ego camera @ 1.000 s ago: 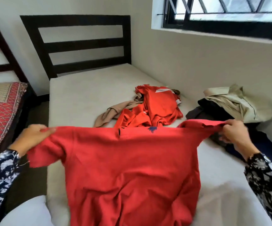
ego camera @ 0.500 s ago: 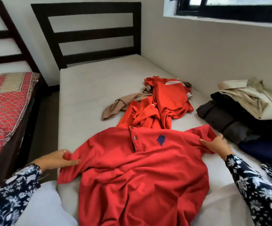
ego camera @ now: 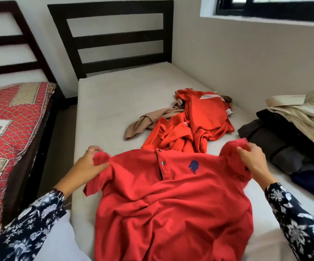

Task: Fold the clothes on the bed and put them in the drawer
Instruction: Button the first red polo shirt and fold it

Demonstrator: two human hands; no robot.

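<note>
Red polo shirt [ego camera: 171, 200] lies front-up on the bare mattress [ego camera: 114, 102], collar toward the headboard. The left hand [ego camera: 88, 166] pinches its left sleeve between curled fingers [ego camera: 94, 149] and thumb; the right hand [ego camera: 254, 162] pinches the bunched right sleeve likewise. Beyond the collar lie crumpled orange-red garments [ego camera: 199, 125] and a tan one [ego camera: 145, 123]; folded dark and beige clothes [ego camera: 291, 132] sit right.

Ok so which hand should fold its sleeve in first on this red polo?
Probably the right hand. It already holds its sleeve lifted and curled inward over the red polo, whereas the left hand only pinches its sleeve bunched at the shoulder, near the mattress edge.
</note>
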